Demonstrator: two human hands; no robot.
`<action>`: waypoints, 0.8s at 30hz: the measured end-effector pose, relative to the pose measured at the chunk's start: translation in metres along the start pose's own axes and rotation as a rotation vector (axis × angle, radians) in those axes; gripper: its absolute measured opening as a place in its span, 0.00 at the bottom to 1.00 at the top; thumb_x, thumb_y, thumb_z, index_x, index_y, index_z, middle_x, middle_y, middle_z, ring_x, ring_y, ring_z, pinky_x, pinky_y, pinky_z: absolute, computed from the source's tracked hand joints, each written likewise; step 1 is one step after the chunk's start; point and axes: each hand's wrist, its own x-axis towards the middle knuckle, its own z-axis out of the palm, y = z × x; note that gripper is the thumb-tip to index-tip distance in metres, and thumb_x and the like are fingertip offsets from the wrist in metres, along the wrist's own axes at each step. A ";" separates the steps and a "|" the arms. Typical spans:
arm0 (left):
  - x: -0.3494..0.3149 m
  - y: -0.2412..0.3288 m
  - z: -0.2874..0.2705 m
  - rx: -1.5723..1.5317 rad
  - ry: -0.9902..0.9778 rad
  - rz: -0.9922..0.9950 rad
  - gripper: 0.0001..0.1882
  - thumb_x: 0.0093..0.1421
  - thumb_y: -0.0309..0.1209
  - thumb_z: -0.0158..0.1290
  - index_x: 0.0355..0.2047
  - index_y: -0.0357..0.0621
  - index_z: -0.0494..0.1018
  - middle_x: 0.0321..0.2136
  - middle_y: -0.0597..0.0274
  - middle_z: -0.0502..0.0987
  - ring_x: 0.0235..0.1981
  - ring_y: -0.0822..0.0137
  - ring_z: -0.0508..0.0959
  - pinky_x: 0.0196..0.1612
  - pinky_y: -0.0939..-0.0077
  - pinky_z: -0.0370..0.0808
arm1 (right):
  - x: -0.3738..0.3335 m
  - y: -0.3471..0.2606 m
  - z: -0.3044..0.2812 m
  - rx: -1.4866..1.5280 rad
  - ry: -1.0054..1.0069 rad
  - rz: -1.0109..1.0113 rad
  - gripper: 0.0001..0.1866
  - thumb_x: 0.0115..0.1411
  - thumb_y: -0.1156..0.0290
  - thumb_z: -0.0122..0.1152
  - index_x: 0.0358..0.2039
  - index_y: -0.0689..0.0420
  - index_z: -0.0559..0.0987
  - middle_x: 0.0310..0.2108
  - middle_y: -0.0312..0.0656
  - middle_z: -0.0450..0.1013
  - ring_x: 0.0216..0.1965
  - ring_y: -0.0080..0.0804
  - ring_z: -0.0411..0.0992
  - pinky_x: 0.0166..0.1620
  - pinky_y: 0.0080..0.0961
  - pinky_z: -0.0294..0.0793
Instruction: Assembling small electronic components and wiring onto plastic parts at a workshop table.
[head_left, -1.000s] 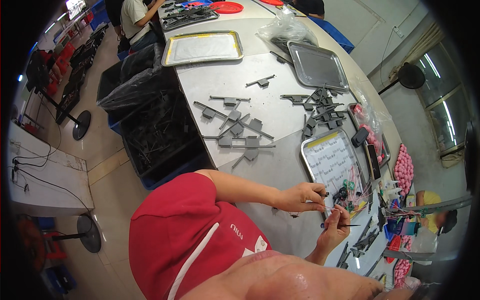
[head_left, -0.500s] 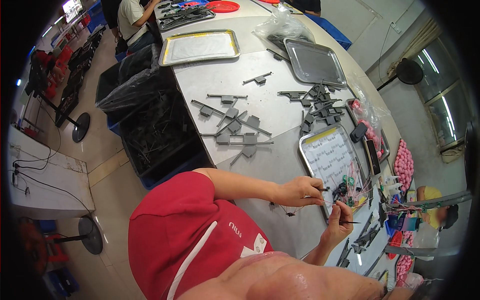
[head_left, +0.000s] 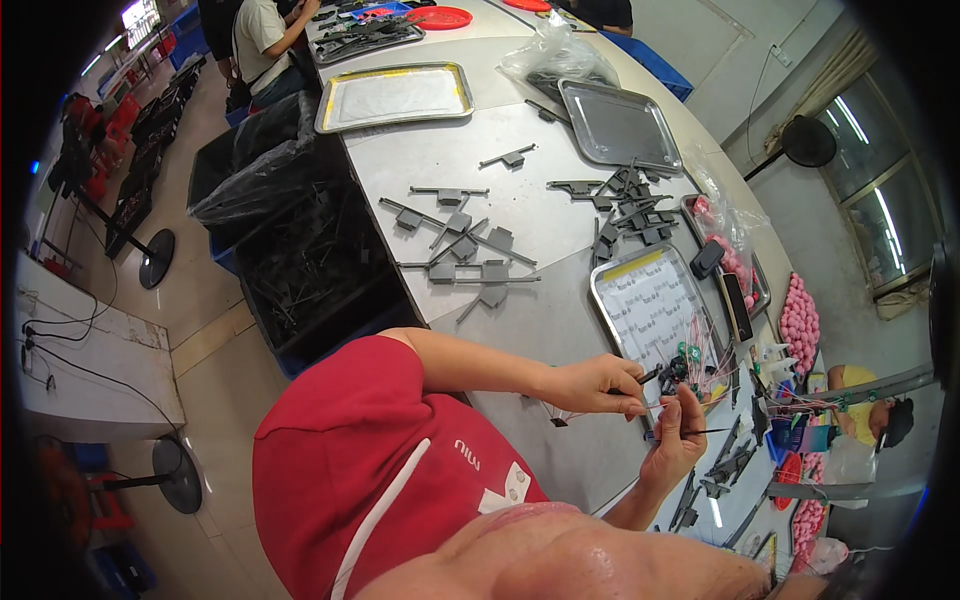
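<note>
2 hands: left hand [head_left: 592,385] pinches a small dark part [head_left: 652,377]; right hand [head_left: 672,445] pinches a thin pin [head_left: 708,431].
Place: at the near corner of the metal tray [head_left: 650,300].
Handling: likely light, stiff, slippery; grip it at the body.

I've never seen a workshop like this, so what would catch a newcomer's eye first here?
Probably the person's two hands close together at the table's near edge: the left hand pinches a small dark part, the right hand holds a thin rod. Just beyond them lies a metal tray with thin pink wires. Grey metal brackets lie scattered across the middle of the grey table.
</note>
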 end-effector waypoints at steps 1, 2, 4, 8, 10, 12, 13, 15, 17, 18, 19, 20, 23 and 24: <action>0.000 0.002 0.001 0.029 0.007 0.021 0.15 0.58 0.39 0.52 0.22 0.41 0.74 0.21 0.62 0.64 0.23 0.68 0.65 0.27 0.75 0.62 | 0.000 0.002 -0.002 0.000 0.000 -0.001 0.09 0.57 0.73 0.58 0.39 0.60 0.76 0.29 0.36 0.74 0.21 0.11 0.62 0.22 0.06 0.57; 0.000 0.003 0.001 0.058 0.014 0.042 0.14 0.58 0.37 0.52 0.22 0.40 0.74 0.21 0.60 0.64 0.23 0.67 0.65 0.27 0.74 0.63 | 0.002 0.005 -0.005 0.073 -0.027 0.000 0.09 0.57 0.73 0.59 0.38 0.60 0.76 0.29 0.36 0.74 0.21 0.11 0.62 0.21 0.06 0.57; 0.000 0.002 -0.001 0.088 0.024 0.059 0.11 0.59 0.35 0.51 0.27 0.41 0.73 0.22 0.61 0.64 0.24 0.69 0.66 0.28 0.75 0.64 | 0.004 0.006 -0.008 0.144 -0.054 0.001 0.08 0.56 0.73 0.59 0.37 0.60 0.75 0.29 0.36 0.74 0.21 0.11 0.63 0.21 0.06 0.57; 0.005 0.019 -0.005 -0.222 0.051 -0.143 0.13 0.62 0.31 0.46 0.47 0.45 0.68 0.24 0.66 0.65 0.26 0.73 0.67 0.31 0.78 0.67 | 0.004 -0.001 -0.012 0.107 -0.040 -0.026 0.09 0.55 0.73 0.61 0.35 0.61 0.75 0.29 0.37 0.74 0.22 0.12 0.62 0.24 0.07 0.56; 0.010 0.019 -0.011 -0.167 -0.004 -0.157 0.21 0.63 0.30 0.43 0.57 0.48 0.57 0.24 0.67 0.64 0.26 0.74 0.67 0.33 0.80 0.67 | 0.003 0.000 -0.014 0.101 -0.031 -0.034 0.09 0.55 0.73 0.61 0.35 0.61 0.75 0.28 0.37 0.74 0.22 0.12 0.62 0.24 0.07 0.57; 0.015 0.025 -0.015 -0.219 0.034 -0.151 0.25 0.64 0.29 0.41 0.61 0.49 0.49 0.24 0.65 0.66 0.26 0.74 0.67 0.33 0.81 0.67 | 0.001 0.002 -0.015 0.082 -0.115 -0.064 0.08 0.56 0.73 0.60 0.35 0.60 0.75 0.28 0.37 0.74 0.20 0.12 0.61 0.21 0.08 0.56; 0.019 0.025 -0.014 -0.227 0.093 -0.164 0.26 0.61 0.24 0.41 0.59 0.45 0.48 0.21 0.64 0.68 0.22 0.75 0.68 0.28 0.80 0.69 | 0.000 0.001 -0.015 0.083 -0.120 -0.065 0.08 0.56 0.73 0.60 0.35 0.60 0.75 0.28 0.37 0.74 0.20 0.12 0.61 0.21 0.08 0.56; 0.025 0.018 -0.009 -0.298 0.089 -0.211 0.24 0.61 0.25 0.41 0.57 0.41 0.49 0.21 0.64 0.69 0.22 0.75 0.69 0.28 0.80 0.69 | -0.005 -0.001 -0.012 0.051 -0.175 -0.042 0.08 0.56 0.73 0.60 0.35 0.62 0.75 0.28 0.37 0.74 0.20 0.13 0.61 0.22 0.08 0.55; 0.030 0.011 -0.003 -0.463 0.065 -0.251 0.17 0.60 0.26 0.43 0.49 0.32 0.58 0.22 0.62 0.72 0.22 0.75 0.70 0.27 0.81 0.70 | -0.005 -0.001 -0.013 0.038 -0.173 -0.055 0.09 0.55 0.73 0.60 0.36 0.62 0.75 0.28 0.38 0.74 0.21 0.13 0.61 0.22 0.08 0.55; 0.029 0.009 -0.002 -0.467 0.064 -0.254 0.17 0.60 0.26 0.43 0.49 0.32 0.58 0.22 0.62 0.72 0.22 0.75 0.70 0.27 0.81 0.70 | -0.006 -0.001 -0.013 0.028 -0.169 -0.066 0.09 0.55 0.73 0.60 0.36 0.62 0.75 0.28 0.38 0.74 0.21 0.13 0.61 0.23 0.08 0.55; 0.030 0.007 0.000 -0.529 0.001 -0.301 0.16 0.61 0.27 0.44 0.47 0.33 0.60 0.24 0.61 0.72 0.23 0.75 0.72 0.28 0.81 0.70 | -0.006 -0.001 -0.015 0.021 -0.156 -0.062 0.09 0.55 0.73 0.60 0.36 0.62 0.75 0.28 0.38 0.74 0.21 0.13 0.61 0.23 0.08 0.55; 0.031 0.004 0.001 -0.592 -0.065 -0.351 0.14 0.61 0.28 0.45 0.46 0.34 0.63 0.25 0.61 0.73 0.24 0.75 0.73 0.30 0.81 0.71 | -0.005 -0.001 -0.018 0.022 -0.131 -0.055 0.09 0.55 0.74 0.60 0.36 0.62 0.75 0.28 0.37 0.75 0.24 0.14 0.64 0.25 0.08 0.58; 0.030 0.000 0.003 -0.747 -0.032 -0.498 0.14 0.61 0.29 0.47 0.46 0.36 0.66 0.25 0.61 0.75 0.25 0.75 0.74 0.31 0.81 0.72 | -0.004 0.001 -0.023 -0.042 -0.048 -0.036 0.08 0.55 0.76 0.60 0.36 0.62 0.77 0.28 0.36 0.75 0.26 0.15 0.67 0.28 0.09 0.61; 0.027 -0.004 -0.004 -0.711 -0.024 -0.493 0.15 0.62 0.32 0.45 0.47 0.37 0.66 0.26 0.61 0.74 0.26 0.74 0.73 0.31 0.81 0.72 | 0.001 0.001 -0.017 -0.084 -0.032 -0.022 0.08 0.55 0.75 0.59 0.36 0.62 0.77 0.28 0.36 0.75 0.24 0.14 0.65 0.27 0.08 0.60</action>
